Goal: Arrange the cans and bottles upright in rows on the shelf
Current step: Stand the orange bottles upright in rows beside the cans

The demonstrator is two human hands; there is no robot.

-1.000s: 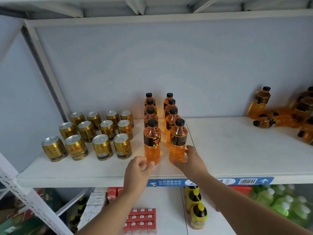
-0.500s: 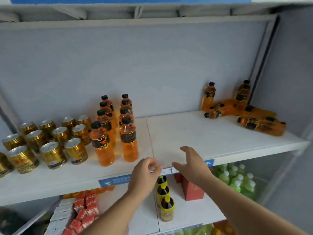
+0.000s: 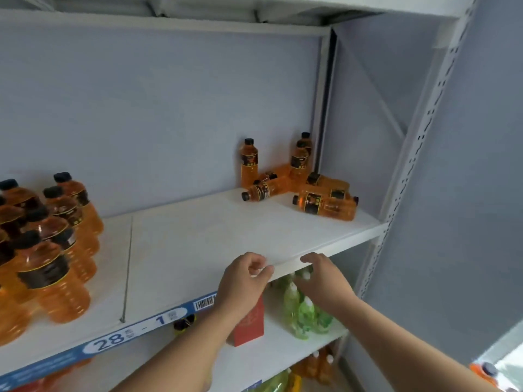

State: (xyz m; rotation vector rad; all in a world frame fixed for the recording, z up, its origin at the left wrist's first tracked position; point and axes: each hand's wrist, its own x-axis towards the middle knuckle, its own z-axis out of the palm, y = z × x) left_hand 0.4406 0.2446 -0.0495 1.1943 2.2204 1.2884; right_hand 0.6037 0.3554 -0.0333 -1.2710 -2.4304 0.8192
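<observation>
Upright orange bottles with black caps stand in rows [image 3: 53,250] at the left of the white shelf [image 3: 198,239]. In the far right corner lies a heap of the same bottles: one lying bottle [image 3: 264,189] points left, another [image 3: 325,206] lies nearer the front, and an upright one [image 3: 249,162] stands by the back wall with two more standing behind. My left hand [image 3: 243,281] hovers at the shelf's front edge, fingers loosely curled, holding nothing. My right hand [image 3: 322,275] is beside it, fingers apart and empty. The cans are out of view.
A white perforated upright post [image 3: 410,154] bounds the shelf on the right. Below the shelf stand green bottles [image 3: 302,309], a red box [image 3: 250,323] and yellow-capped bottles. A blue label strip [image 3: 113,338] runs along the shelf's front edge.
My view has swung right, so the cans have left the frame and the heap of lying bottles is nearer centre. Both empty hands moved right along the shelf edge.
</observation>
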